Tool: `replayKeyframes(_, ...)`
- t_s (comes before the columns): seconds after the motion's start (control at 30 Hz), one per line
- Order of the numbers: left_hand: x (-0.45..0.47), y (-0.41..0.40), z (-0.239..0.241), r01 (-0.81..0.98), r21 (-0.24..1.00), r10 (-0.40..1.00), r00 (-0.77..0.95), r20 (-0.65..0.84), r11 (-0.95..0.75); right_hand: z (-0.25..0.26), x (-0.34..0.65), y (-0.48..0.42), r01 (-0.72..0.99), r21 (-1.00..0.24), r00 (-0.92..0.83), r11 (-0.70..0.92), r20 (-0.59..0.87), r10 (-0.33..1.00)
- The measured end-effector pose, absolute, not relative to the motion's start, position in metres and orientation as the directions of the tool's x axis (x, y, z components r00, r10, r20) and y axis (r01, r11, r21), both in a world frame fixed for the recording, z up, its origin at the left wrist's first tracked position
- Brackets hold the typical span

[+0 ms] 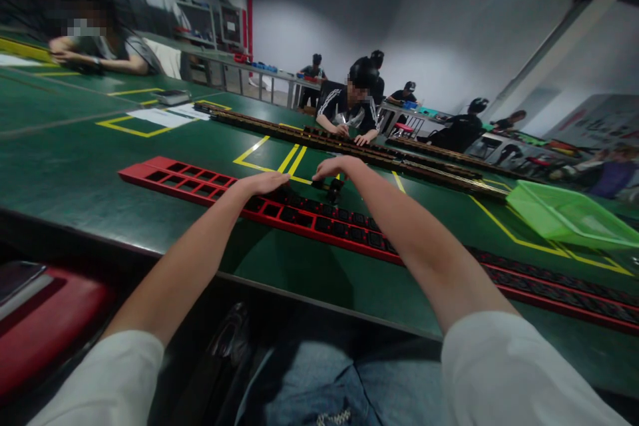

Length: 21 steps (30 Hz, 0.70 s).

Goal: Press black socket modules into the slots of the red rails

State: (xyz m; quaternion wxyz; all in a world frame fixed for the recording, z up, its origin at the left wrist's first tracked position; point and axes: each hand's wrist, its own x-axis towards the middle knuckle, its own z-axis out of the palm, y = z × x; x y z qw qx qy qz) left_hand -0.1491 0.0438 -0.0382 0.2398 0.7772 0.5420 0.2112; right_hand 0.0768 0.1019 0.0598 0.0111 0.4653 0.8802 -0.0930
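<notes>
Half curled: right grip [335, 165], apparently touching black piece [317, 184].

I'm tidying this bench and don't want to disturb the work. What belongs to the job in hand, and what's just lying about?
In use:
long red frame, by the left hand
black inserts in it
loose black pieces by the right hand

Apparently just lying about:
white papers
grey box near them
green basket, its use unclear

This is a workshop — green worktable [64, 160] with yellow lines [298, 161], metal shelving [197, 6], people [342, 101] at benches [284, 78] behind.
</notes>
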Motion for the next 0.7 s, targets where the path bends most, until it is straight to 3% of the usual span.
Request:
replayKeyframes(0.1,-0.14,0.039,-0.037,0.718,0.636,0.944,0.326,0.053,-0.283,0.025,0.103,0.097,0.828,-0.157,-0.558,0.538,-0.145,0.817)
replayKeyframes(0.37,-0.155,0.039,-0.027,0.615,0.76,0.972,0.215,0.094,-0.21,-0.009,0.164,0.071,0.831,-0.204,-0.531,0.517,-0.015,0.847)
replayKeyframes(0.53,-0.157,0.042,-0.027,0.682,0.692,0.966,0.087,0.243,-0.236,-0.021,0.195,0.047,0.851,-0.24,-0.467,0.467,0.06,0.882)
replayKeyframes(0.7,-0.137,0.036,-0.032,0.772,0.549,0.947,0.281,0.157,-0.32,-0.026,0.208,0.039,0.911,-0.216,-0.34,0.353,0.096,0.936)
